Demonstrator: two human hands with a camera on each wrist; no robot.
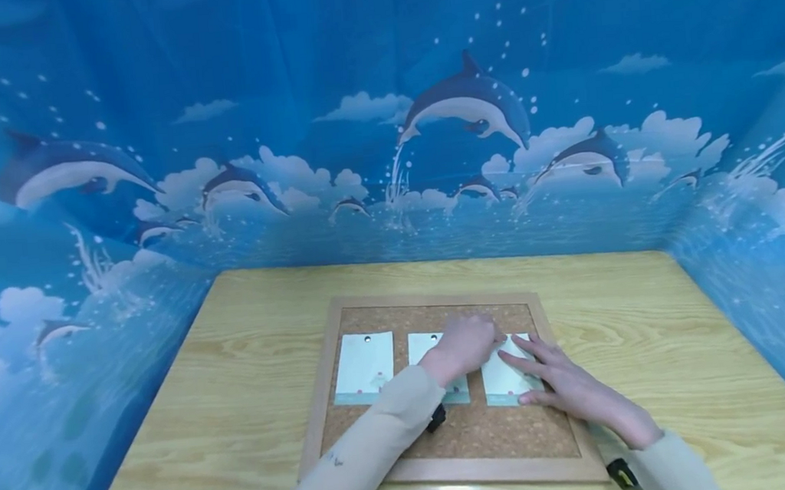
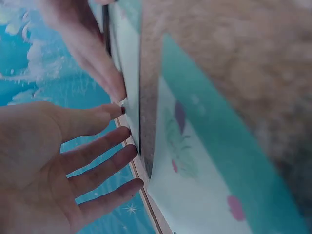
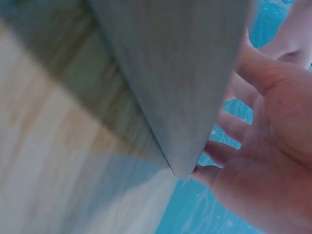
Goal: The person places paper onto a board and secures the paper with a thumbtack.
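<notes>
A third sheet of pale paper [image 1: 503, 376] lies on the right part of a framed cork board [image 1: 491, 441]. My left hand [image 1: 465, 341] reaches across to its top edge. In the left wrist view that hand's thumb presses a tiny dark spot at the paper, too small to make out, while the other fingers stretch out fairly straight. My right hand [image 1: 570, 385] rests with spread fingers on the sheet's right side. Partly under my left arm is the middle sheet [image 1: 420, 347], with a dark round pin [image 1: 433, 337] at its top.
At the left of the board a similar sheet [image 1: 360, 367] carries a round pin [image 1: 368, 339]. The board lies on a wood-grain table [image 1: 251, 379]. A dolphin-print curtain [image 1: 324, 73] encloses the back and sides. In the right wrist view, the board's frame [image 3: 175, 73] rises beside the palm.
</notes>
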